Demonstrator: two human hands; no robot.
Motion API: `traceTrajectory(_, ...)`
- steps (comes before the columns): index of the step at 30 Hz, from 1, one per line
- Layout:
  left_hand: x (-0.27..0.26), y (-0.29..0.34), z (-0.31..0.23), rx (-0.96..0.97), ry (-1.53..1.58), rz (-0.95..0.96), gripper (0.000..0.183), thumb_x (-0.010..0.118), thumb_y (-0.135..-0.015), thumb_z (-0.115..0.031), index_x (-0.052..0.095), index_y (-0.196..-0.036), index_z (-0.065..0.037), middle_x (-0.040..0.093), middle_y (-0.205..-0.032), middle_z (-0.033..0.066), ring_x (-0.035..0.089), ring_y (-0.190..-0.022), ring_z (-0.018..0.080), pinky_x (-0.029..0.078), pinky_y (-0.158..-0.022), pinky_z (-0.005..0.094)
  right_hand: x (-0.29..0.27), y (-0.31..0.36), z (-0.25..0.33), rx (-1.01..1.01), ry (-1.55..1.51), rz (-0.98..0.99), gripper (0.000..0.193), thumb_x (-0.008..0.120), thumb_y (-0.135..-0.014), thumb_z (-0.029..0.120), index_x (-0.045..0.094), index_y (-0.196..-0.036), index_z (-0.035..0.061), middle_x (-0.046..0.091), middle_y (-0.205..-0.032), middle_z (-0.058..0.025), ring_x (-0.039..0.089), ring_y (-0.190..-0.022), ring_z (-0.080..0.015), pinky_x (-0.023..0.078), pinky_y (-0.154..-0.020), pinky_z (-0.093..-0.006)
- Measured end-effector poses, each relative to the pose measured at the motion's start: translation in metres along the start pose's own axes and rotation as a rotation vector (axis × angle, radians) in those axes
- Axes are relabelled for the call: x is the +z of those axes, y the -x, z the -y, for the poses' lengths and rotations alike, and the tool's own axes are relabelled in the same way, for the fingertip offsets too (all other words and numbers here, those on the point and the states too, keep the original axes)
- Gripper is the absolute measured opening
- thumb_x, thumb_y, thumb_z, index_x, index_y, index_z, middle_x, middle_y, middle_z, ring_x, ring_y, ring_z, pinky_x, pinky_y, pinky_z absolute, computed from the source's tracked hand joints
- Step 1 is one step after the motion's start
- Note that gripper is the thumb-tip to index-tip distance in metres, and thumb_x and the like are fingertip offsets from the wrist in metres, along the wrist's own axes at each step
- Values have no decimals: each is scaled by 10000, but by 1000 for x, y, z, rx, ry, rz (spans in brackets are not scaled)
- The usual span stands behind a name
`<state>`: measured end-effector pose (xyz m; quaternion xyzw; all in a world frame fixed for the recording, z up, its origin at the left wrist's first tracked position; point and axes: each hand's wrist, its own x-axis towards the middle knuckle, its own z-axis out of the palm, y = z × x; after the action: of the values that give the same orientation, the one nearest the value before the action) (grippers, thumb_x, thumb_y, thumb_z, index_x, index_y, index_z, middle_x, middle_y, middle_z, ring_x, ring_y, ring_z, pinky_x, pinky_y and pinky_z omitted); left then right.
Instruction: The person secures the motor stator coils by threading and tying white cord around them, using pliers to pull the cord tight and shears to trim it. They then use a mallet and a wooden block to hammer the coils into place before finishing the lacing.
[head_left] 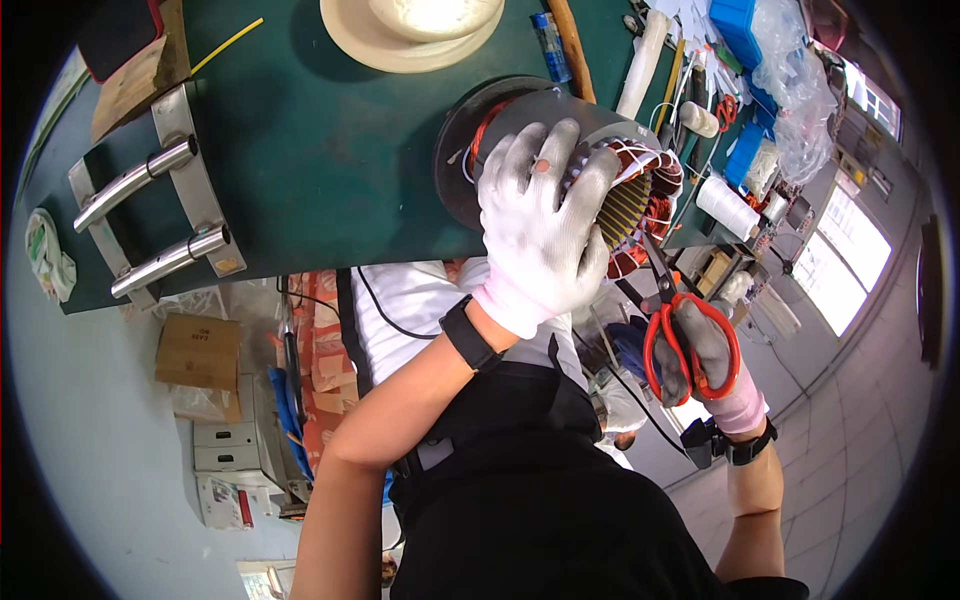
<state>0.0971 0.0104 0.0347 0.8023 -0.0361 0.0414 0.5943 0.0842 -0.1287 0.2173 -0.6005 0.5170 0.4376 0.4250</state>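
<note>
Bright; strong fisheye bend, black rim.
Right-hand window (848, 255) blown out; glare on metal bars (168, 265); soft shadows on table (310, 180).

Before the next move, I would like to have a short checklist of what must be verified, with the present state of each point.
1. Left grip gloved and on the stator: ok, the fingers spread over its body.
2. Right grip gloved and holding the red-handled scissors: ok, fingers through the handles.
3. Scissors clear of the copper windings: cannot tell; the tips meet the winding end in this view, but contact is unclear.
4. Stator well back from the near edge of the green table: not ok, it appears to reach that edge.
5. White thread spool on the table: ok, to the right of the stator.
</note>
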Motion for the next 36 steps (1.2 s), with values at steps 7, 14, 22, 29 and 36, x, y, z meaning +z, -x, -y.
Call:
traceTrajectory(7,2,0,2,5,34,0,573,558,-554,-104,589,-1125,-70,484,-1221,185,437,-1107,403,326,-970,502,8,0,5,-19,68,-34,476,394,-988,407,498,-1162,-24,513,-627,-8,495,-485,-85,388,-450,-222)
traceTrajectory(14,-1,1,3,12,30,24,579,553,-556,-104,581,-1132,-55,482,-1224,200,433,-1118,420,326,-976,516,15,-2,1,-39,130,-77,461,414,-982,422,520,-1099,-11,511,-619,-12,493,-501,-83,378,-467,-219)
traceTrajectory(22,-5,-6,6,62,45,84,551,521,-604,-102,559,-1149,-26,463,-1257,219,426,-1142,435,305,-1013,539,5,-1,-23,-208,116,-63,415,396,-989,374,503,-1116,-7,486,-571,-13,451,-428,-90,350,-423,-234)
traceTrajectory(29,-11,-47,13,234,123,420,543,512,-652,-95,508,-1195,-58,523,-1181,177,437,-1142,378,313,-1028,473,-19,-30,-102,-644,20,-270,619,486,-928,499,391,-1293,10,481,-612,12,449,-467,-67,346,-444,-205)
traceTrajectory(36,-29,-14,5,114,-38,401,564,630,-755,-157,466,-1285,-60,455,-1283,201,409,-1200,371,342,-1021,434,-54,-108,-165,-731,-96,-321,490,481,-960,391,407,-1295,41,484,-625,5,470,-479,-69,390,-441,-217)
